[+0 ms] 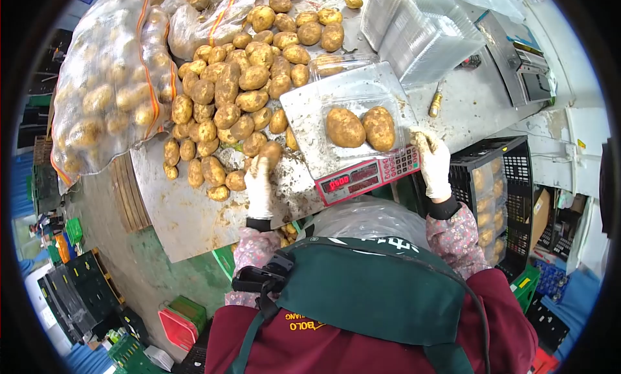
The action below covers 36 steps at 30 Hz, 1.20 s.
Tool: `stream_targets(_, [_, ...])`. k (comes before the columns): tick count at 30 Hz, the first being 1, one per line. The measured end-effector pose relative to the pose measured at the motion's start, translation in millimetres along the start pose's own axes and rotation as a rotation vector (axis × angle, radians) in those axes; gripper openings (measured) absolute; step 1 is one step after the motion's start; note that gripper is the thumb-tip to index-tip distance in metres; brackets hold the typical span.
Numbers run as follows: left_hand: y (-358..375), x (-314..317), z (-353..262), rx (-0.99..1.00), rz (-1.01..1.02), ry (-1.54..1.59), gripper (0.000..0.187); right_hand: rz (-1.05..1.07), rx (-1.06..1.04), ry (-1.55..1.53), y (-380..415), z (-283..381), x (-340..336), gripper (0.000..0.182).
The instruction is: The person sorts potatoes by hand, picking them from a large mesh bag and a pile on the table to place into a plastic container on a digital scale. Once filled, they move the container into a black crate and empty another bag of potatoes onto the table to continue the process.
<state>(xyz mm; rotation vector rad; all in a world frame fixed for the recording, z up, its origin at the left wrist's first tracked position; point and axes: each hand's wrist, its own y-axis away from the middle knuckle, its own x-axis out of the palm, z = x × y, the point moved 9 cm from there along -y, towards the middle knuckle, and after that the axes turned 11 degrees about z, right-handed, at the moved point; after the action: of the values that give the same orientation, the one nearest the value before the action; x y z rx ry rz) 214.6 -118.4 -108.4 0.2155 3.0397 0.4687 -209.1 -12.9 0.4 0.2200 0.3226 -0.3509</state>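
Observation:
My left hand (259,189), in a dirty white glove, is closed on a potato (269,154) at the near edge of the potato pile (226,92). To its right stands a red digital scale (367,181) with a lit display. On the scale's metal plate lies a clear plastic tray (352,104) with two large potatoes (345,127) in it. My right hand (433,164), also gloved, rests by the scale's right corner, close to the tray. Its fingers are loosely bent, and I see nothing held in them.
Mesh sacks of potatoes (103,92) stand at the left of the soiled metal table (187,225). Stacked clear trays (420,34) are behind the scale. A black crate (517,180) with packed potatoes sits at the right. A small yellowish object (436,103) lies on the table.

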Motion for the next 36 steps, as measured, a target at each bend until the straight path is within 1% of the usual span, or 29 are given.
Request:
stream_targets(1, [4.0, 0.7, -3.8, -0.071, -0.018, 0.327, 0.044, -0.049, -0.044, 0.054, 1.6, 10.7, -1.6, 0.020])
stream_targets(2, [10.2, 16.6, -26.7, -0.091, 0.038, 0.517, 0.045, -0.100, -0.087, 0.109, 4.3, 23.3, -1.9, 0.019])
stream_targets(3, [9.8, 16.9, -29.8, -0.090, 0.047, 0.515, 0.045, -0.155, -0.129, 0.165, 8.3, 39.0, -2.9, 0.018])
stream_targets(4, [7.2, 21.6, -36.0, -0.056, 0.122, 0.532, 0.045, -0.095, -0.253, 0.248, 11.8, 76.7, 10.4, 0.019])
stream_targets(5, [5.9, 31.0, -42.8, -0.023, 0.202, 0.551, 0.045, 0.016, -0.287, 0.235, 10.9, 88.8, 27.9, 0.022])
stream_targets(6, [10.3, 40.4, -57.8, -0.031, 0.185, 0.455, 0.045, 0.111, -0.341, 0.272, 11.4, 101.7, 45.8, 0.024])
stream_targets(7, [14.7, 56.7, -74.3, -0.032, 0.207, 0.457, 0.045, 0.305, -0.274, 0.172, 12.1, 112.9, 66.6, 0.032])
stream_targets(8, [20.2, 78.5, -94.5, -0.010, 0.290, 0.390, 0.047, 0.405, -0.390, 0.182, 13.4, 121.9, 85.4, 0.047])
stream_targets(9, [24.7, 97.1, -112.0, 0.014, 0.369, 0.322, 0.049, 0.513, -0.357, 0.080, 16.7, 132.0, 100.5, 0.060])
stream_targets(10, [26.3, 111.4, -128.4, 0.074, 0.436, 0.111, 0.054, 0.594, -0.394, 0.017, 18.1, 135.8, 116.5, 0.067])
stream_targets(11, [30.0, 129.6, -138.5, 0.068, 0.464, 0.147, 0.052, 0.652, -0.489, 0.100, 19.8, 140.8, 127.5, 0.071])
stream_targets(13, [18.6, 136.0, -115.6, 0.201, 0.409, -0.066, 0.046, 0.683, -0.415, 0.000, 15.5, 132.8, 133.6, 0.074])
stream_targets(14, [15.8, 143.1, -113.2, 0.199, 0.410, -0.068, 0.046, 0.682, -0.414, -0.002, 14.5, 129.6, 132.6, 0.074])
stream_targets(16, [6.8, 152.2, -105.0, 0.142, 0.346, 0.203, 0.037, 0.628, -0.285, -0.269, 4.5, 116.6, 121.1, 0.076])
stream_targets(17, [4.1, 157.6, -98.9, 0.140, 0.352, 0.204, 0.037, 0.623, -0.282, -0.268, 4.2, 115.6, 118.6, 0.076])
stream_targets(19, [-1.9, 158.6, -90.1, 0.249, 0.289, 0.225, 0.034, 0.605, -0.202, -0.395, 0.7, 109.6, 113.7, 0.077])
stream_targets(20, [-6.4, 159.0, -85.0, 0.260, 0.280, 0.146, 0.033, 0.578, -0.234, -0.321, 0.5, 113.7, 109.1, 0.076])
stream_targets(21, [-7.0, 159.1, -78.2, 0.260, 0.282, 0.145, 0.033, 0.575, -0.234, -0.321, 0.4, 114.8, 106.8, 0.076])
stream_targets(23, [-0.2, 165.9, -95.3, 0.256, 0.318, 0.287, 0.034, 0.544, -0.225, -0.269, -0.4, 113.8, 101.4, 0.075])
stream_targets(24, [-0.9, 167.1, -96.6, 0.254, 0.322, 0.286, 0.034, 0.540, -0.223, -0.270, -1.2, 112.6, 100.1, 0.075])
stream_targets(26, [-4.1, 174.8, -95.1, 0.207, 0.401, 0.425, 0.034, 0.561, -0.166, -0.294, -3.7, 104.7, 102.0, 0.071])
stream_targets(27, [-6.1, 176.3, -91.9, 0.206, 0.402, 0.425, 0.034, 0.560, -0.165, -0.294, -3.5, 103.0, 102.6, 0.071])
stream_targets(29, [-10.0, 172.7, -86.0, 0.189, 0.318, 0.414, 0.038, 0.534, -0.146, -0.361, -3.9, 96.9, 103.2, 0.067])
stream_targets(30, [-8.9, 171.3, -85.6, 0.188, 0.316, 0.413, 0.038, 0.536, -0.145, -0.362, -4.6, 89.5, 106.3, 0.067])
stream_targets(32, [-2.0, 175.8, -86.1, -0.041, 0.314, 0.432, 0.036, 0.504, -0.155, -0.388, -7.4, 77.5, 108.3, 0.056])
stream_targets(33, [-1.7, 176.8, -88.9, -0.042, 0.311, 0.433, 0.036, 0.507, -0.154, -0.387, -8.0, 78.3, 105.9, 0.056])
stream_targets(35, [-4.5, 177.9, -93.5, -0.019, 0.285, 0.485, 0.026, 0.543, -0.114, -0.326, -9.0, 86.2, 100.9, 0.046])
stream_targets(36, [-6.7, 180.2, -88.8, -0.020, 0.284, 0.486, 0.026, 0.544, -0.113, -0.326, -12.6, 76.1, 101.9, 0.046])
